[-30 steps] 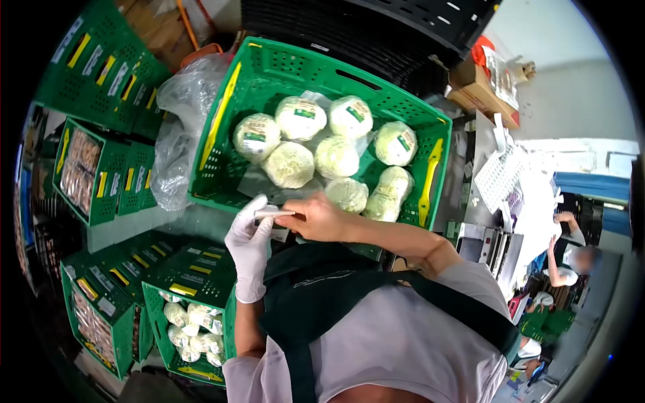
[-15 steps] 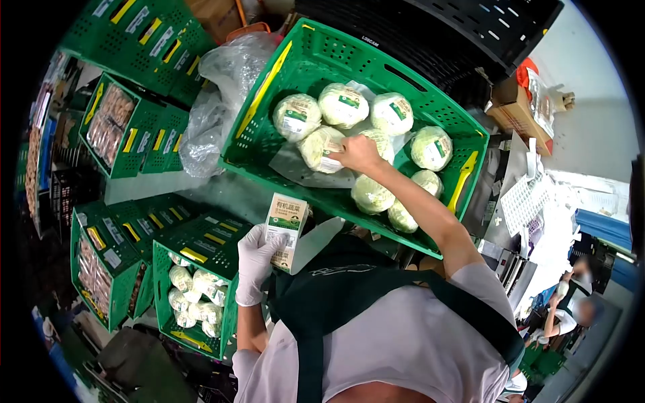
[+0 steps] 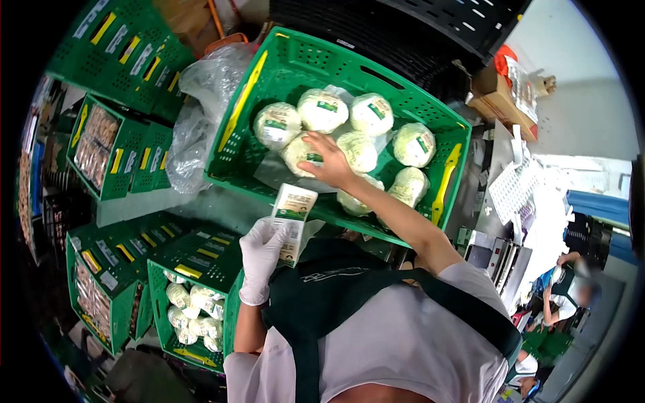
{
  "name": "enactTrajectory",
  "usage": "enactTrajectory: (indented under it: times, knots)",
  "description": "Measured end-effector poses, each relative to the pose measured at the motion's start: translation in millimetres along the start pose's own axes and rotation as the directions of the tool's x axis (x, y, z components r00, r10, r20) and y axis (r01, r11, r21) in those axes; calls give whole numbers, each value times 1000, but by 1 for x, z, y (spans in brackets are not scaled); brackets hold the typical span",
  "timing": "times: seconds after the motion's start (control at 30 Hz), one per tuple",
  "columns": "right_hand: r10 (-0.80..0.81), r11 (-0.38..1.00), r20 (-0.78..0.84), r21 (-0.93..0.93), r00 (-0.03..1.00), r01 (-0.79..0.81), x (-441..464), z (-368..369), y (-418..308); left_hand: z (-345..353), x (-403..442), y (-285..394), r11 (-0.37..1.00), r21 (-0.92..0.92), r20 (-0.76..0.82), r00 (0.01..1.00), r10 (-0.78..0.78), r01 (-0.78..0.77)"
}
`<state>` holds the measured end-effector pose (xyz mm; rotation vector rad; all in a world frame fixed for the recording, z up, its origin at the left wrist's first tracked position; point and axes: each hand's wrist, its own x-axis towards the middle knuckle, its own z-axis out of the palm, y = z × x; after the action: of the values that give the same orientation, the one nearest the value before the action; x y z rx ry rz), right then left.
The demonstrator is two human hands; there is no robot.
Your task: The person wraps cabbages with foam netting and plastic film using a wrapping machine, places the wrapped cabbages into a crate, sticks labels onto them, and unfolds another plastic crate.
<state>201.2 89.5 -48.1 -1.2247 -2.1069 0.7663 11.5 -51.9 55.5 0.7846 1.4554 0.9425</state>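
Note:
My left hand (image 3: 261, 258), in a white glove, is closed on a strip of printed labels (image 3: 293, 205) in front of the apron. My bare right hand (image 3: 328, 161) reaches into a green crate (image 3: 232, 164), its fingers spread over a wrapped cabbage (image 3: 293, 156). Part of that cabbage and its label is hidden under the fingers. Around it lie several more wrapped cabbages, among them a labelled one at the left (image 3: 277, 126) and another at the right (image 3: 414, 144). Beside my hand, one cabbage (image 3: 357, 150) shows no label on its visible side.
Lower left, another green crate (image 3: 232, 316) holds several wrapped cabbages. Crates of brown packed produce (image 3: 97, 144) stand further left. Clear plastic wrap (image 3: 191, 144) lies beside the main crate. A cardboard box (image 3: 500, 101) sits at the right, and a co-worker (image 3: 568, 289) is in the background.
My right hand's fingers have gone from bunched at the cabbage's label to spread over it. The label strip in my left hand is tilted more to the right. The whole view has shifted slightly.

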Motion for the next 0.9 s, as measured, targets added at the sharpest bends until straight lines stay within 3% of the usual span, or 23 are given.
enactTrajectory:
  times: [0.03,0.07,0.1,0.17,0.2,0.23,0.3,0.33,0.37,0.4,0.43,0.47,0.53,0.6,0.63,0.7,0.73,0.77,0.83,0.87,0.9]
  knots:
    - [248,883,111,384,962,-272,-8,-16,-17,4,1,5,1000,14,-5,1000,-15,15]
    - [194,666,279,667,940,-335,-17,-32,-31,6,5,3,998,57,49,999,-21,18]
    - [159,591,368,708,916,-387,-24,-50,-59,8,7,2,994,108,105,994,-32,20]
    - [81,946,361,267,929,-186,-42,-72,-86,27,15,2,904,265,120,941,316,-337]
    - [50,952,237,282,970,-118,-50,-74,-97,34,15,19,810,270,189,854,485,-520]
    - [13,956,113,289,994,-45,-56,-72,-105,40,21,8,869,142,138,879,457,-474]
    - [-4,971,24,239,1000,-2,-63,-73,-103,46,19,4,996,2,188,978,88,-90]
    - [-22,990,-13,140,1000,23,-61,-84,-102,58,18,-2,978,-28,56,977,208,-206]
    - [-47,998,-47,41,998,49,-58,-93,-98,58,15,-4,966,24,60,965,256,-258]
    - [105,969,-82,232,991,-84,-55,-95,-91,60,15,-5,945,105,70,951,303,-309]
    - [162,953,-137,279,977,-119,-46,-104,-91,62,14,-5,916,187,87,935,345,-355]
    - [217,958,-105,212,971,-191,-41,-116,-72,61,10,4,916,233,129,943,305,-328]
    - [454,870,-148,287,879,-401,-28,-123,-36,54,8,4,940,232,111,966,232,-252]
    - [509,856,-356,305,784,-418,-20,-110,5,39,7,13,965,260,113,994,10,-40]
    - [588,809,-340,280,734,-518,-19,-110,22,32,7,9,974,223,50,998,23,-34]
    - [497,825,-128,-239,858,-513,-32,-94,66,19,3,15,987,15,28,987,-160,160]
    - [456,726,-138,-514,879,-458,-37,-80,71,9,7,4,994,98,56,996,-62,57]
    - [464,725,-134,-510,876,-463,-44,-75,77,6,6,0,993,103,57,996,-71,65]
    - [614,515,-157,-663,773,-544,-31,-88,50,7,9,-1,991,-103,130,989,-76,90]
    - [757,491,-103,-562,645,-666,-19,-98,23,7,9,1,991,-79,147,984,-99,112]
    - [755,496,-97,-563,648,-662,-20,-90,28,11,10,3,990,-80,141,985,-101,113]
